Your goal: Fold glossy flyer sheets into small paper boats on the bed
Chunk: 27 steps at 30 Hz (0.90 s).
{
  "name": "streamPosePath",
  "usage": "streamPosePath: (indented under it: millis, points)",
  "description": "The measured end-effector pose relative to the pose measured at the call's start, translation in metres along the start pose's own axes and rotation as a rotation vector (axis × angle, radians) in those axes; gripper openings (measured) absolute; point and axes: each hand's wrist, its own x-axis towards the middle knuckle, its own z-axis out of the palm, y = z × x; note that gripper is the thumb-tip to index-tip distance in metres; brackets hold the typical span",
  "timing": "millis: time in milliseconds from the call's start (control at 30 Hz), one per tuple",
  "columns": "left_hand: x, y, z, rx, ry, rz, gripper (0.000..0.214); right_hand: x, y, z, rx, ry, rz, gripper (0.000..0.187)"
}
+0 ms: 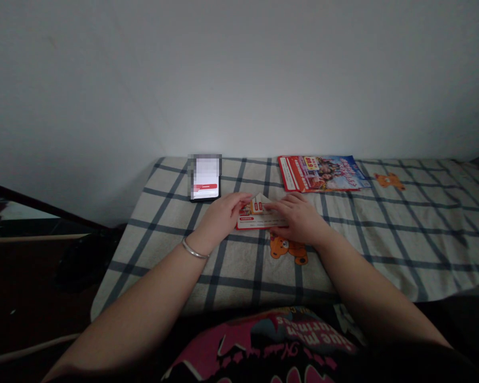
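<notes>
A printed paper flyer (259, 221), red, white and orange, lies folded on the checked tablecloth in front of me. Its top rises to a pale point between my hands. My left hand (222, 214), with a silver bangle at the wrist, grips the flyer's left edge, fingers curled and partly hidden. Across the paper, my right hand (302, 218) holds the right side, fingers on top and thumb at the lower edge. The hands cover both ends of the flyer.
A phone (206, 180) with a lit screen lies at the back left, near the wall (239, 96). A stack of colourful flyers (323, 173) rests at the back right. The cloth (239, 276) has blue lines and bear prints. A dark bag-like shape (90, 258) sits left of the table.
</notes>
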Motion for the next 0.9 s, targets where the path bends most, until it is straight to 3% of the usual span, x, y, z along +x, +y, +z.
streamPosePath:
  millis: [100,200,433,733,833,900]
  points:
    - [-0.001,-0.005,-0.001,-0.201,0.062,-0.083,0.029,0.001,-0.003,-0.001,-0.045,-0.006,-0.021,0.048]
    - [-0.002,-0.009,-0.004,-0.265,-0.007,-0.087,0.031,0.001,-0.007,-0.001,-0.059,-0.005,-0.037,0.046]
    - [-0.001,0.002,-0.011,-0.025,-0.143,0.026,0.035,0.006,-0.015,0.003,-0.100,-0.053,-0.081,0.046]
    - [-0.003,0.000,-0.015,-0.006,-0.210,0.159,0.056,0.010,-0.011,0.011,-0.096,-0.003,0.006,0.030]
    - [-0.002,0.002,-0.012,0.078,-0.221,0.165,0.049,0.010,-0.009,0.012,-0.062,0.011,0.024,0.025]
    - [-0.001,0.004,-0.009,0.151,-0.203,0.147,0.033,0.010,-0.006,0.013,-0.012,0.022,0.067,0.023]
